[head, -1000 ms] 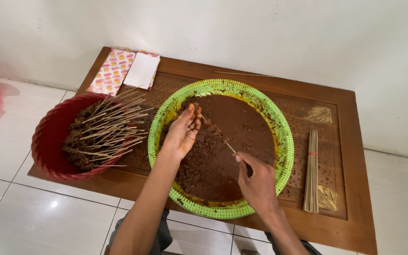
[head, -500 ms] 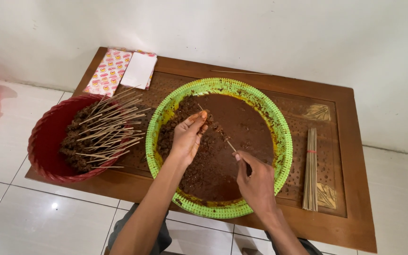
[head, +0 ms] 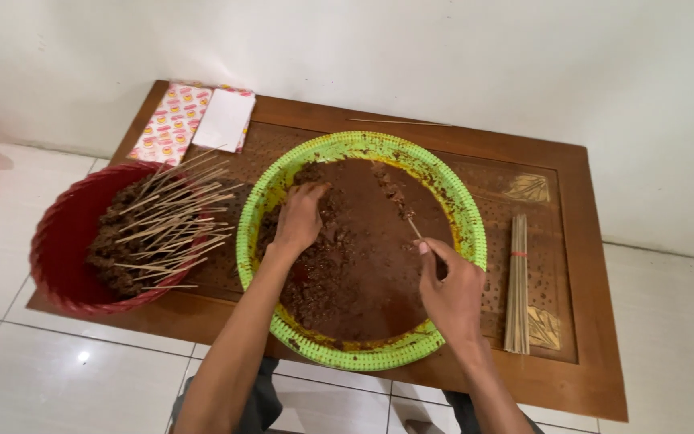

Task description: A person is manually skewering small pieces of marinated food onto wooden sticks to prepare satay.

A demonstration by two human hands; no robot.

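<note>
A wide green basket tray [head: 459, 210] on the low wooden table [head: 588, 241] holds brown marinated meat pieces [head: 323, 281]. My left hand [head: 299, 217] reaches into the meat at the tray's left side, fingers curled down on the pieces. My right hand [head: 451, 285] hovers over the tray's right side and grips a thin wooden skewer [head: 414, 226] that points up and away. A red basket [head: 62, 241] at the left holds several finished skewers of meat [head: 162, 225].
A bundle of bare skewers [head: 516, 281] lies on the table right of the green tray. One loose skewer [head: 399, 122] lies along the far edge. Folded paper wraps [head: 194, 120] sit at the far left corner. White tiled floor surrounds the table.
My left hand has moved from the tray's upper middle, where it pinched meat, down and left into the meat pile. My right hand keeps the skewer.
</note>
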